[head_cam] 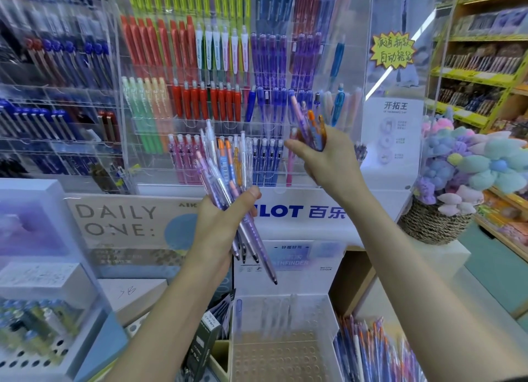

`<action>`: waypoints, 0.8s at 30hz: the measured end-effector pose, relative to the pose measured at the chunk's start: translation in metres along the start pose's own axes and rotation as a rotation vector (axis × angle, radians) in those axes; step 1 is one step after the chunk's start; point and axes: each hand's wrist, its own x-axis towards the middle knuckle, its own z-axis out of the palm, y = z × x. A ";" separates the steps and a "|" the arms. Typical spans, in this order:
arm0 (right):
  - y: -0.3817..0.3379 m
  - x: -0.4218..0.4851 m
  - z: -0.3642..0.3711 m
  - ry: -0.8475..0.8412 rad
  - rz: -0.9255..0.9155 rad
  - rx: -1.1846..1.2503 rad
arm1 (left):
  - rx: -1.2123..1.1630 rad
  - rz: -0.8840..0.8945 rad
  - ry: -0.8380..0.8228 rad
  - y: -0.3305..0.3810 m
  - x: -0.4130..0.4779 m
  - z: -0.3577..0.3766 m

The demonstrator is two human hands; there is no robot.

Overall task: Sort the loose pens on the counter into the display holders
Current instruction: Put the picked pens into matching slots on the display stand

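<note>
In front of the clear acrylic display rack (354, 67), the left hand (220, 221) curls round a fanned bundle of pens (225, 167), while the right hand (328, 158), higher and further right, grips a smaller bunch (313, 124) close to the rack's lower tiers. Open space lies between the forearms above the near perforated holder (280, 356); a woven basket (434, 224) stands by the rack's right edge.
</note>
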 end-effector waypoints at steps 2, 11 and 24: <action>0.007 -0.001 0.002 0.010 0.037 0.032 | -0.004 -0.002 -0.002 -0.001 0.000 0.000; 0.020 -0.009 0.007 0.027 0.081 -0.062 | -0.018 -0.011 -0.003 -0.003 0.002 0.000; 0.004 -0.072 0.025 -0.165 0.376 0.974 | -0.053 -0.010 -0.054 0.000 -0.004 -0.009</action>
